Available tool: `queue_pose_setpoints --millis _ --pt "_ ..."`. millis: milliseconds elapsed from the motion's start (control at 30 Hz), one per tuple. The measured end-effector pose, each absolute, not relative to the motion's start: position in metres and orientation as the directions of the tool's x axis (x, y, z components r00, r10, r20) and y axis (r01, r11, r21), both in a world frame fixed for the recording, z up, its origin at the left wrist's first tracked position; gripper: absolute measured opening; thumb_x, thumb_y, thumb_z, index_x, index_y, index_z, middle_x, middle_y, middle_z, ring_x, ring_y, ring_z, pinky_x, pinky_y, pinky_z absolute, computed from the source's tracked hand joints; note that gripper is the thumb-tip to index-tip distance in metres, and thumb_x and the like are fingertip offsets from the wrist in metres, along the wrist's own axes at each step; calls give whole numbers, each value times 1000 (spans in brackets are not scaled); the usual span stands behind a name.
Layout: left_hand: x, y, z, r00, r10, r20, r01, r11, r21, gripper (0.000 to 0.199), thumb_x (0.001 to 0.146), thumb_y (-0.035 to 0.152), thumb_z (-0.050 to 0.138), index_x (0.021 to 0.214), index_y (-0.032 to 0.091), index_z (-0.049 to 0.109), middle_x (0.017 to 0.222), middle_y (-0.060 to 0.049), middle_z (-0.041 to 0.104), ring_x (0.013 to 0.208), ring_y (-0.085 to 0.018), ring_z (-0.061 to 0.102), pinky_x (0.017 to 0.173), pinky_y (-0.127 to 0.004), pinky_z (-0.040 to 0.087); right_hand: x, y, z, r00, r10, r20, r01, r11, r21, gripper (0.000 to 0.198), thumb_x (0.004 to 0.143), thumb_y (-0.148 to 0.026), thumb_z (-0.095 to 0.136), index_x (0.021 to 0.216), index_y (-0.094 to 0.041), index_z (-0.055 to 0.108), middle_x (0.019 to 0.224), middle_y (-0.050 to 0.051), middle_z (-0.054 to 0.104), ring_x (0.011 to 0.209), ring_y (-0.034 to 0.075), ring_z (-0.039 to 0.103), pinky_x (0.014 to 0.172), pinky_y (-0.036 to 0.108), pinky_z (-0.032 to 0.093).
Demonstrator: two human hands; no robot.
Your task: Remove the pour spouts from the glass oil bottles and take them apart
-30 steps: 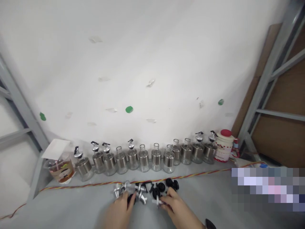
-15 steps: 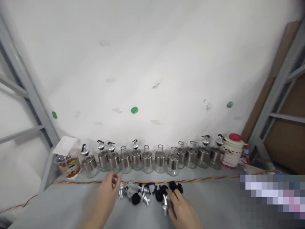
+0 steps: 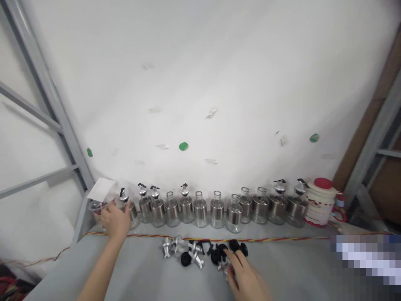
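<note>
My left hand (image 3: 116,220) is at the far left, between the clear plastic cup (image 3: 96,205) and the leftmost glass bottle (image 3: 134,217) with a steel band. Its thumb stands apart from the fingers, which partly cover the cup. My right hand (image 3: 246,274) is low at centre right, its thumb and fingers closed around a silver pour spout (image 3: 223,267) that they partly hide. Black round caps (image 3: 216,257) lie by its fingertips. More silver spouts (image 3: 196,251) lie in a loose pile to the left, with another black cap (image 3: 186,259) among them.
Several steel-banded bottles (image 3: 200,209) line the back ledge, some topped with spouts. A cream jar (image 3: 319,205) with a red lid stands at right. A twisted red-yellow wire (image 3: 282,238) crosses the grey surface (image 3: 150,280). Metal frame posts (image 3: 59,104) flank the white wall.
My left hand has moved left from beside the spout pile to the cup and leftmost bottle. The spout at my right hand has turned from upright to slanted. The view has shifted slightly.
</note>
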State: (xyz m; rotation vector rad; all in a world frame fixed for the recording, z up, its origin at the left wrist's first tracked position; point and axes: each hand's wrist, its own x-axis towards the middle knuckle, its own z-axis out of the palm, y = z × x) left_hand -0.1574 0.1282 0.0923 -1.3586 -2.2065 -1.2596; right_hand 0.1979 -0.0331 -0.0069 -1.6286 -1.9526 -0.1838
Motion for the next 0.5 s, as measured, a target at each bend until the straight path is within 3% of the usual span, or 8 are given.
queue_pose_setpoints --millis 167,333,500 --pt "-172 146 87 -504 646 573 841 216 495 50 69 46 53 96 5 57 104 -25 56 111 -42 41 86 -50 30 197 -33 -6 -76 855 513 936 238 -259 35 81 -14 38 111 -18 55 95 10 63 70 22 65 60 30 52" --pt "-184 158 80 -525 673 522 797 173 579 43 75 46 53 97 9 56 92 -14 64 94 -29 57 81 -42 39 196 -36 -2 -100 880 465 945 230 -232 36 81 -13 37 112 -15 55 98 12 62 73 22 65 63 31 52" --pt "-191 154 69 -511 675 532 767 79 637 27 77 38 58 88 14 57 89 -5 62 90 -20 57 82 -39 41 194 -37 6 -127 903 410 940 241 -239 35 82 -14 37 111 -16 56 96 12 65 72 23 66 62 29 51"
